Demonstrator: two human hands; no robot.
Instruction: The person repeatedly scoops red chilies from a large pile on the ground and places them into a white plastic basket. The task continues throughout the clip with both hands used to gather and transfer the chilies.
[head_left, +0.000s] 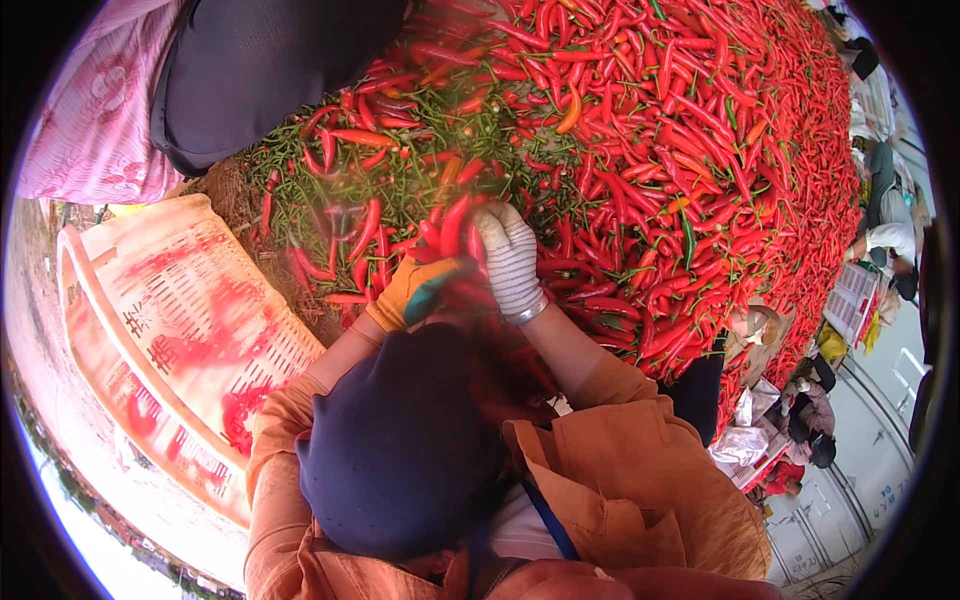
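My left hand (424, 289), in an orange and green work glove, is closed around several red chilli peppers (454, 227). Beside it, my right hand (510, 255) wears a whitish striped glove and has its fingers curled against a red chilli pepper (476, 246). The two hands almost meet; blur hides the exact grip. Beyond them lies a patch of loose green chilli stems (442, 131) mixed with red pods. A large heap of red chillies (697, 150) spreads to the right. Dark blue cloth (405, 442) fills the lower middle and hides what is beneath my wrists.
A slotted plastic basket (202, 300) with red stains, writing and a curved handle stands at left. Above it are pink patterned cloth (97, 105) and a dark cloth-covered shape (262, 82). People (814, 420) and crates (851, 300) are along the heap's far right side.
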